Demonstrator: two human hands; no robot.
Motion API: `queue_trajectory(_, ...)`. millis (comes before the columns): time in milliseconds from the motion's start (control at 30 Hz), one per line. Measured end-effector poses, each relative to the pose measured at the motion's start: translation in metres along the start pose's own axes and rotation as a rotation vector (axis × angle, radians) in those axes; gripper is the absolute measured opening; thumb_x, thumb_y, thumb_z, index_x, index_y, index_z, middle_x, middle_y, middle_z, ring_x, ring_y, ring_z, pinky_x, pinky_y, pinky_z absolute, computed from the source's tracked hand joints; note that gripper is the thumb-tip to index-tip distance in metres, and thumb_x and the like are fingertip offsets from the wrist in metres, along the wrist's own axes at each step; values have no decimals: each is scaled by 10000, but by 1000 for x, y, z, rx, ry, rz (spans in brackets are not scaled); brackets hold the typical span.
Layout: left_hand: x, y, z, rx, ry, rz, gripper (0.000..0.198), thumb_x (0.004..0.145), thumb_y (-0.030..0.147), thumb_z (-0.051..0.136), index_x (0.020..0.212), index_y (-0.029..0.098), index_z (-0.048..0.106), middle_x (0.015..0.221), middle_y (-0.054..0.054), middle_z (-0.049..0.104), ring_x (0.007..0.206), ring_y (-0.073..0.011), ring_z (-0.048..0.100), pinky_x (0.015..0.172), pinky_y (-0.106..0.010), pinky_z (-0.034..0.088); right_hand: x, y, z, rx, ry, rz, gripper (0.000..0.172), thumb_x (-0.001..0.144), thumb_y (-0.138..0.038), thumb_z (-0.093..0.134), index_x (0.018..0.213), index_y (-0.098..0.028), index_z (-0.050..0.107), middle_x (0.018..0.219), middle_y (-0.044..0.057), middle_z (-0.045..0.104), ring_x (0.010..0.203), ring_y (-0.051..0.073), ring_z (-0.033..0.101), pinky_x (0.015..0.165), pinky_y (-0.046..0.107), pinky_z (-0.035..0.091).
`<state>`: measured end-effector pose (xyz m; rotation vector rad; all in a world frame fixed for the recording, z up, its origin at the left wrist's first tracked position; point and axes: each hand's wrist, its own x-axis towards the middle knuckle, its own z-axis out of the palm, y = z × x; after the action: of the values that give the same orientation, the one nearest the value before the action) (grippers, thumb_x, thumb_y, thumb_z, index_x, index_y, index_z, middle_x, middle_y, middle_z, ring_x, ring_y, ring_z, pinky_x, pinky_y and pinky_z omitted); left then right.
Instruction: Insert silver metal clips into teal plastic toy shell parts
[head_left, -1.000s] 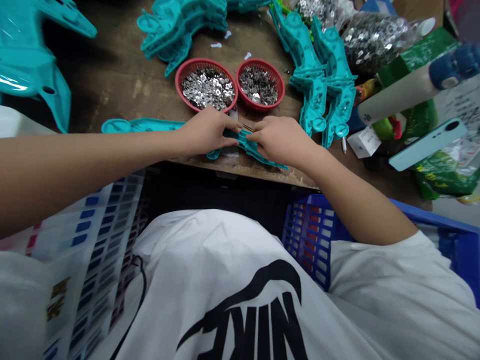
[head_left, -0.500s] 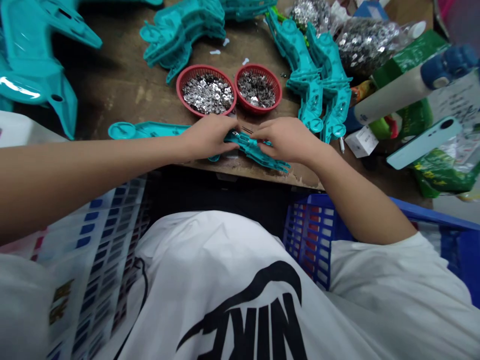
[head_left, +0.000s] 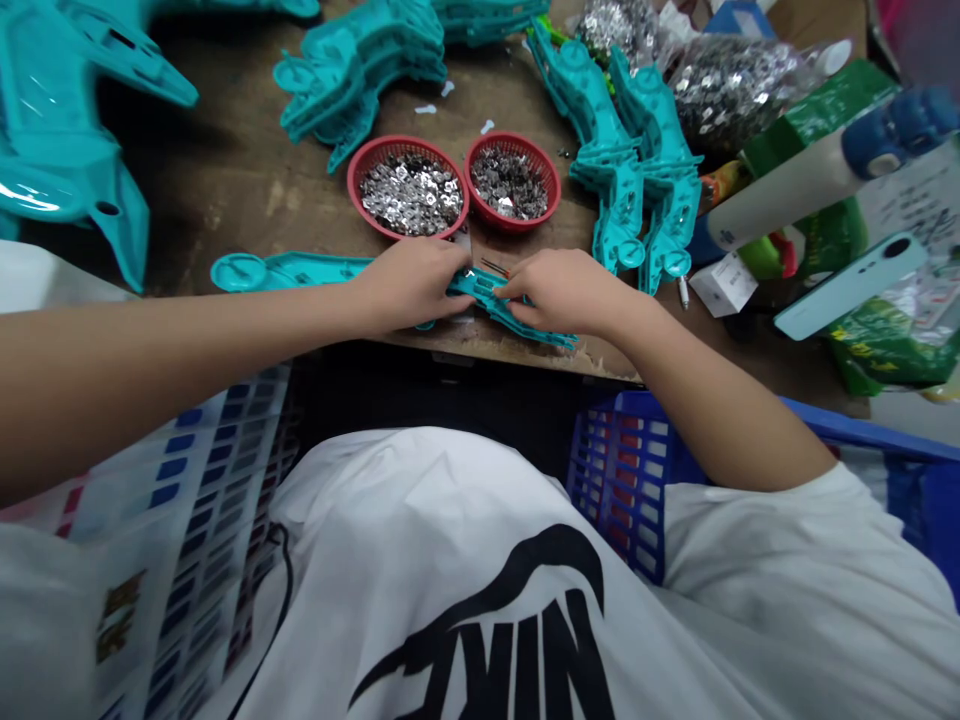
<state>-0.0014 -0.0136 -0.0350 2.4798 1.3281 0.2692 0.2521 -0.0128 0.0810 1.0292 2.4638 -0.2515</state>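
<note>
The left hand [head_left: 409, 285] and the right hand [head_left: 562, 295] are both closed on one teal moulded plastic piece [head_left: 487, 298], which sits between them at the near edge of the wooden workbench [head_left: 225, 200]. The left fingers grip its left end, and the right fingertips [head_left: 510, 285] pinch it from the other side, so neither hand is released. A long teal plastic strip [head_left: 292, 270] with a round end runs out to the left from under the left hand; whether it joins the held piece is hidden.

Just beyond the hands are two red plastic baskets, the left basket [head_left: 367, 165] and the right basket [head_left: 551, 172], both filled with small silver metal pieces. A few thin pins [head_left: 495, 267] lie just past the right hand's fingers.

Past the right hand, two teal stacks [head_left: 619, 175] [head_left: 671, 210] lie side by side. A third teal stack [head_left: 352, 85] lies beyond the baskets, and a large teal piece [head_left: 60, 130] lies far left of the left hand. One clear plastic bag of silver pieces [head_left: 731, 90] sits beyond the right hand, and one pale teal phone [head_left: 851, 287] lies well to its right. One blue plastic crate [head_left: 622, 470] sits below the right forearm.
</note>
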Motion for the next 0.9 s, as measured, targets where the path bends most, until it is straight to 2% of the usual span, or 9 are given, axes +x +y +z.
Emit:
queue_trajectory(133, -1, 0, 0, 36, 6, -24, 312, 1128, 505, 792, 1283, 245, 868, 1251, -166, 924, 1270, -424, 883, 1066, -466, 673, -2, -1, -2, -9, 1, 0, 461, 1246, -301, 621, 1519, -253, 989, 1419, 157, 947, 1206, 349, 830, 848, 429, 444)
queue_trajectory(300, 0, 11, -9, 156, -74, -58, 327, 1140, 457, 775, 1322, 198, 858, 1308, -179, 925, 1316, -418, 885, 1083, -436, 656, 2, 6, 7, 10, 104, -63, 489, 1280, -438, 670, 1620, -170, 898, 1515, 202, 887, 1351, 389, 803, 945, 424, 487)
queue_trajectory(400, 2, 20, -18, 218, -128, -67, 325, 1155, 426, 771, 1328, 171, 873, 1335, -203, 928, 1317, -426, 892, 1070, -433, 661, 7, 7, 19, -34, 120, -96, 750, 1192, -574, 861, 1765, -100, 762, 1606, 262, 828, 1485, 453, 747, 1099, 466, 523)
queue_trajectory(467, 3, 23, -23, 238, -158, -73, 329, 1156, 418, 786, 1313, 148, 890, 1314, -219, 931, 1288, -436, 900, 1055, -441, 666, 10, 6, 25, -68, 105, -89, 897, 1134, -599, 951, 1818, -81, 690, 1694, 294, 770, 1576, 486, 694, 1202, 511, 525)
queue_trajectory(567, 5, 21, -28, 204, -187, -39, 362, 1142, 457, 823, 1272, 132, 918, 1264, -220, 937, 1241, -437, 904, 1055, -449, 668, 13, 3, 31, -74, 89, -50, 896, 1126, -563, 977, 1816, -92, 654, 1770, 308, 709, 1643, 499, 657, 1276, 549, 534)
queue_trajectory(667, 6, 19, -29, 156, -176, -13, 369, 1162, 460, 758, 1233, 148, 942, 1237, -195, 945, 1195, -407, 903, 1064, -446, 668, 17, 0, 34, -23, 63, -4, 924, 1097, -505, 1013, 1813, -90, 600, 1791, 316, 703, 1656, 502, 683, 1296, 558, 568)
queue_trajectory(800, 11, 23, -30, 177, -178, -73, 444, 1201, 311, 554, 1221, 129, 959, 1224, -207, 953, 1146, -397, 911, 1034, -466, 677, 21, -6, 39, 88, 1, 78, 932, 1063, -429, 1023, 1803, -129, 544, 1735, 300, 781, 1564, 494, 795, 1207, 537, 651)
queue_trajectory(900, 15, 30, -33, 214, -206, -137, 426, 1169, 303, 623, 1301, 103, 976, 1229, -228, 955, 1163, -432, 924, 1002, -482, 693, 22, -11, 40, 111, -22, 114, 879, 1073, -370, 969, 1794, -136, 525, 1719, 296, 798, 1514, 498, 834, 1152, 541, 685)
